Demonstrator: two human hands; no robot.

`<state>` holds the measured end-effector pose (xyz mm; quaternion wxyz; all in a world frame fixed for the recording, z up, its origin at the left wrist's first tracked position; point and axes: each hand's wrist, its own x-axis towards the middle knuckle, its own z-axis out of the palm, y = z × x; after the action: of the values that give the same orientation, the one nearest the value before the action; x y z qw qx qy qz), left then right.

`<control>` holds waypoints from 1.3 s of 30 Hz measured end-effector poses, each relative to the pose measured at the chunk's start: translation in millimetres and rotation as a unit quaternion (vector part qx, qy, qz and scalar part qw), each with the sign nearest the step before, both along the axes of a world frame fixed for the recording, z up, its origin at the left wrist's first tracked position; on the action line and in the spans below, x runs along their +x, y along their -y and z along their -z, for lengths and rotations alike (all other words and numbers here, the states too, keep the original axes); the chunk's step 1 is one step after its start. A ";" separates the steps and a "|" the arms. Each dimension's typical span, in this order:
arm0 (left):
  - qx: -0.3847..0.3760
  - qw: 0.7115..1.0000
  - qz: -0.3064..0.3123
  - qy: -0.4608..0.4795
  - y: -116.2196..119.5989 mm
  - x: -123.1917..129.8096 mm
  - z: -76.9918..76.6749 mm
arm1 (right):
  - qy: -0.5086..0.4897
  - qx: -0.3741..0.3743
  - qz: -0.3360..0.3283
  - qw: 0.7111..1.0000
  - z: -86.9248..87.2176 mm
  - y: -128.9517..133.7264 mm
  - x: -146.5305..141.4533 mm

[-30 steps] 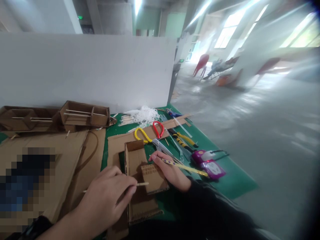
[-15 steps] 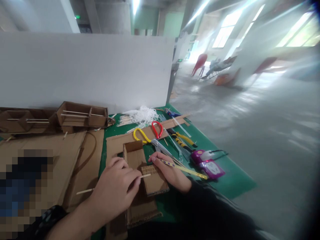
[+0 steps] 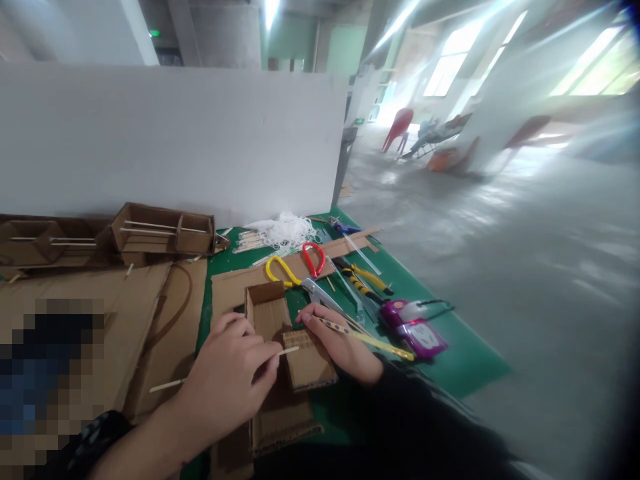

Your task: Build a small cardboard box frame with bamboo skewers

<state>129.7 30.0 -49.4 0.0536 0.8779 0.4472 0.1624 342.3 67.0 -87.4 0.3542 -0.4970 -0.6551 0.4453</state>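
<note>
One thin stick (image 3: pixel 290 350), lower center of the frame, is pinched by the left hand (image 3: pixel 237 367); the right hand (image 3: pixel 340 341) pinches one pencil (image 3: pixel 370 339). Nearby: one cardboard box (image 3: pixel 270 312), centrally one pair of scissors (image 3: pixel 313 288).

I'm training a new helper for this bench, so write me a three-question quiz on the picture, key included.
1. Which hand holds the thin wooden stick?
2. True or false: both handles of the scissors are red.
3. What does the right hand hold?
A) the pliers
B) a yellow spotted pencil
C) the scissors

Key:
1. The left hand.
2. False: one handle is red, the other yellow.
3. B.
</note>
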 end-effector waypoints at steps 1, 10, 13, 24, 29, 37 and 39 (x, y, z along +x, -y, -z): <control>0.001 1.000 0.001 0.000 -0.1 -0.1 0.0 | -0.008 0.006 0.008 1.000 -1.2 0.2 -0.5; 0.004 1.000 0.016 -0.001 -1.1 -1.7 1.1 | 0.000 0.142 0.148 0.979 -25.9 23.5 -7.3; 0.008 1.000 0.022 0.001 -0.4 -2.5 1.2 | -0.024 0.095 0.126 0.987 -27.7 30.1 -15.1; 0.016 0.999 0.034 0.019 2.3 -2.8 3.7 | -0.047 0.071 0.163 0.983 -16.9 30.7 -29.4; 0.017 0.999 0.027 0.029 4.9 -3.1 2.1 | -0.051 0.105 0.174 0.978 -14.2 32.7 -31.4; 0.024 0.999 0.028 0.015 3.1 -3.6 4.6 | -0.054 0.130 0.205 0.969 -14.0 32.7 -33.5; 0.025 0.999 0.029 0.017 2.9 -3.6 5.4 | -0.054 0.133 0.208 0.968 -12.5 32.7 -33.0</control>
<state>126.1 27.1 -54.8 0.0436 0.8890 0.4159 0.1865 309.3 34.4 -74.9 0.5365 -0.5461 -0.5708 0.2968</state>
